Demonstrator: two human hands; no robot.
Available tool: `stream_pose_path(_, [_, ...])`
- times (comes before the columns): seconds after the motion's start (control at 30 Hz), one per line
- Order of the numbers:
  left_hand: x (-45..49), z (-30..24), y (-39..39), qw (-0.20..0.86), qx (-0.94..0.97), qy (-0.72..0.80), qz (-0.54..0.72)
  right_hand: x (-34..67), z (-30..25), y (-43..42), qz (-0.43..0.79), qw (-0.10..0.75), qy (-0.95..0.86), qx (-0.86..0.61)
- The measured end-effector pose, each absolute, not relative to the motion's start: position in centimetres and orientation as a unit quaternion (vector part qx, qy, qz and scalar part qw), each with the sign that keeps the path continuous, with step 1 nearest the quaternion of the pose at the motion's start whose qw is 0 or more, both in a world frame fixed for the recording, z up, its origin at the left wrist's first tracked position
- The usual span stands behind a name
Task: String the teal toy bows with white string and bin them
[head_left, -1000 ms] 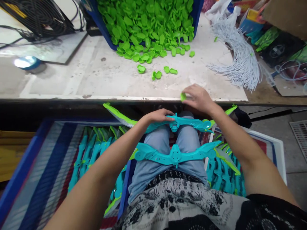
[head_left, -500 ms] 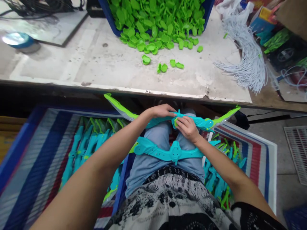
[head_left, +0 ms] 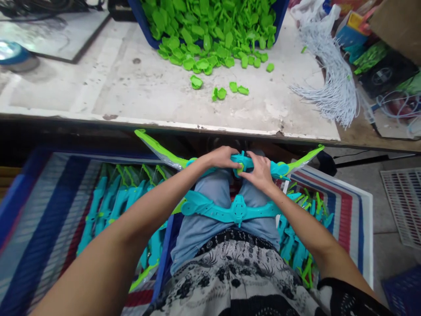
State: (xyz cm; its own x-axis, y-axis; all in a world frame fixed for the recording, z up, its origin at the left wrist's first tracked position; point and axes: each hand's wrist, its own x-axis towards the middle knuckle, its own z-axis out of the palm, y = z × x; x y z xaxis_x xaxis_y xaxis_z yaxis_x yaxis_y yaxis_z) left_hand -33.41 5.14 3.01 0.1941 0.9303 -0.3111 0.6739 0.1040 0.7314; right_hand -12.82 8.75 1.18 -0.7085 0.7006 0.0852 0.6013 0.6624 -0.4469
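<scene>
A teal toy bow with lime-green limb tips lies across my knees. My left hand grips its middle from the left. My right hand is closed on the same middle from the right, thumb and fingers pressing a small green plastic piece against the grip. A second teal bow body without green tips rests across my lap, nearer to me. Neither hand touches it.
A blue bin of green pieces spills onto the worn white table; loose ones lie near. White cords lie at right. Striped bags at left and right hold teal bows.
My right hand came back from the table edge with a green piece and brought it to the bow's middle, where it now presses it. My left hand stayed on the bow.
</scene>
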Motion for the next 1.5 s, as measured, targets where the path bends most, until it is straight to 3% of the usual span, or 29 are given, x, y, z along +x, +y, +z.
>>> stream_pose_path(0.13, [-32.6,3.5,4.9,0.361,0.665,0.643,0.116,-13.6,1.7,8.9,0.172,0.071,-0.904,-0.385])
stream_pose_path(0.37, [-32.6,3.7,4.4,0.317,0.677,0.658,0.093,-14.0,1.7,9.0,0.137,0.049,-0.923,-0.358])
stream_pose_path(0.5, [-31.9,4.0,2.7,0.292,0.679,0.665,0.105,-13.9,4.9,11.7,0.227,-0.019,-0.941,-0.249])
stream_pose_path(0.6, [-30.3,3.9,0.7,0.205,0.699,0.675,0.116,-16.5,8.6,14.5,0.280,0.055,-0.931,-0.226])
stream_pose_path(0.7, [-28.4,3.2,-0.8,0.107,0.710,0.688,0.108,-22.2,10.7,17.1,0.217,0.171,-0.920,-0.279])
stream_pose_path(0.8, [-27.2,2.3,-1.8,0.087,0.707,0.695,0.102,-28.3,10.5,19.1,0.164,0.143,-0.926,-0.308])
stream_pose_path(0.93, [-26.8,2.1,-2.5,0.154,0.704,0.684,0.112,-32.0,9.5,20.5,0.126,0.093,-0.941,-0.301])
stream_pose_path(1.1, [-27.6,3.1,-1.0,0.260,0.641,0.705,0.153,-30.2,9.7,20.6,0.113,0.126,-0.928,-0.331])
stream_pose_path(1.2, [-28.8,3.1,1.0,0.351,0.595,0.707,0.150,-26.3,9.4,18.9,0.211,0.199,-0.889,-0.354])
stream_pose_path(1.3, [-30.3,2.5,2.8,0.418,0.558,0.694,0.179,-20.8,7.7,14.9,0.400,0.246,-0.797,-0.379])
stream_pose_path(1.4, [-31.2,1.9,3.7,0.526,0.490,0.654,0.236,-16.0,4.9,10.1,0.532,0.238,-0.690,-0.428])
stream_pose_path(1.5, [-31.4,1.5,4.0,0.614,0.389,0.624,0.287,-13.7,2.4,6.8,0.540,0.216,-0.654,-0.484])
